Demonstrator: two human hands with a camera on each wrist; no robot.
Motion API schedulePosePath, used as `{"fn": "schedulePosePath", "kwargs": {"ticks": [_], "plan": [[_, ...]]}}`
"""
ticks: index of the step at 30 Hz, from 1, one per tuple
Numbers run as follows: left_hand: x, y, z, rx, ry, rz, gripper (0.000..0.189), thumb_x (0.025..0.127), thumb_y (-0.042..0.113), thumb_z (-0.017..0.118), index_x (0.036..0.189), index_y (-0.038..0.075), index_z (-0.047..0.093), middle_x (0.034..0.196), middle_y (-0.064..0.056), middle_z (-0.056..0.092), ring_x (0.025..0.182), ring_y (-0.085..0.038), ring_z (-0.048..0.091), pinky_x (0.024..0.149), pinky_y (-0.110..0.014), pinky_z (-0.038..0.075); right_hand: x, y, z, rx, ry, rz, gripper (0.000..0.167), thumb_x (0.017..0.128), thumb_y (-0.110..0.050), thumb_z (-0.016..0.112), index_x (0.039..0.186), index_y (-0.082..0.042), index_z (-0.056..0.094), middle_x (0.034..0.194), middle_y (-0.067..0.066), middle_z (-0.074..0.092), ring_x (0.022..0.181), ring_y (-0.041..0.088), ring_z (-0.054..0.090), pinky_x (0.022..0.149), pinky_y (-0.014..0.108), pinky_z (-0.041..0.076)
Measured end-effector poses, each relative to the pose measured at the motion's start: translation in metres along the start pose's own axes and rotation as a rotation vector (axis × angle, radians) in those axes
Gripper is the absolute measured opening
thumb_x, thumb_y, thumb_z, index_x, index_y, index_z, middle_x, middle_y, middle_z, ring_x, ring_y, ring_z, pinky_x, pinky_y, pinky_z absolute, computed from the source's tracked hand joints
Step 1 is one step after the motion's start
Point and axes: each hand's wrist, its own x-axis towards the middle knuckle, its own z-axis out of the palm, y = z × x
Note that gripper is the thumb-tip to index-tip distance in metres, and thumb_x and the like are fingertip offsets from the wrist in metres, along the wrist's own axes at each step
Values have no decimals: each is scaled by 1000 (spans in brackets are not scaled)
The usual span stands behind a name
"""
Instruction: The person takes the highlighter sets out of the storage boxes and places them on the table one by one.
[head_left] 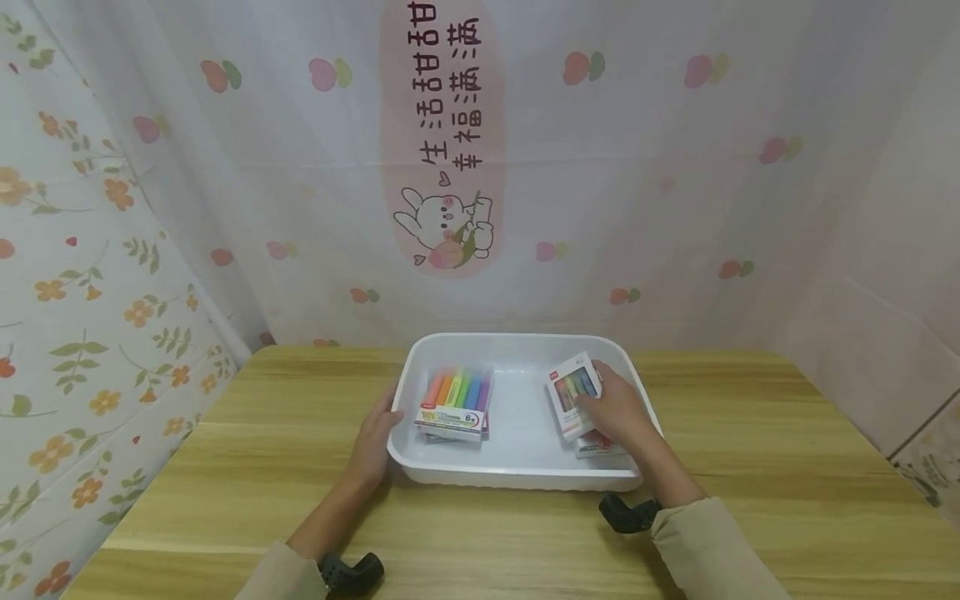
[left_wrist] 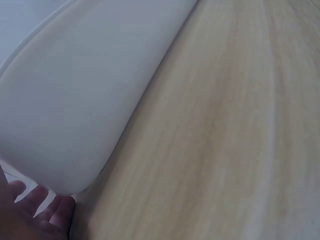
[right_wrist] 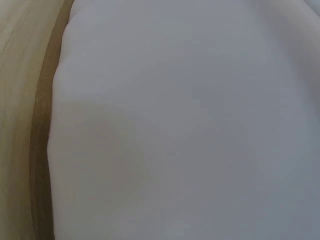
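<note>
A white plastic tray (head_left: 517,477) sits on the wooden table. My left hand (head_left: 372,442) holds its left side near the front corner, thumb at the rim; the fingers (left_wrist: 57,212) touch the outer wall in the left wrist view. Inside the tray on the right, my right hand (head_left: 618,408) grips a white box (head_left: 572,423) whose window shows coloured sticks. Another white box (head_left: 597,447) lies beneath it, mostly hidden. At the tray's left lies a clear-topped pack of highlighters (head_left: 453,408) in several colours, on top of another pack that barely shows.
The wooden table (head_left: 225,467) extends on both sides of the tray. A printed curtain (head_left: 540,183) hangs behind its back edge, and a flowered cloth (head_left: 97,333) hangs at the left. The tray's outer wall (right_wrist: 175,125) fills most of the right wrist view.
</note>
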Motion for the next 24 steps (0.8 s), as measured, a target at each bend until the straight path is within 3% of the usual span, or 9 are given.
{"fn": "schedulePosePath", "kwargs": {"ticks": [3,6,17,22,24], "plan": [[0,1,0,-2,4,8,56,104,17,30,159,5,29,165,-18,32,153,-37,30,123,-54,24,1,0,-2,6,18,-3,73,97,-18,56,159,1,22,151,31,45,114,37,61,84,43,59],[0,3,0,9,6,8,56,104,17,31,158,3,29,164,-19,33,152,-38,32,122,-54,26,1,0,-6,13,24,3,74,98,-20,55,159,1,20,154,30,42,126,40,55,103,53,50],[0,3,-1,9,6,-1,57,104,18,31,158,2,28,165,-20,31,152,-38,30,122,-54,26,-8,-8,-26,184,-5,-7,74,102,-27,53,163,-14,14,158,26,35,124,39,54,99,49,55],[-1,3,-1,9,2,6,57,104,16,31,158,0,28,165,-21,29,153,-39,28,122,-55,25,-14,-15,-40,282,-19,-46,72,103,-26,52,164,-15,15,159,26,34,123,37,54,93,37,59],[-1,2,-1,17,-1,-1,57,104,16,30,158,0,28,165,-20,29,154,-39,26,123,-55,23,-16,-17,-47,324,-29,-63,71,103,-25,51,164,-16,14,157,26,35,117,35,57,84,31,60]]}}
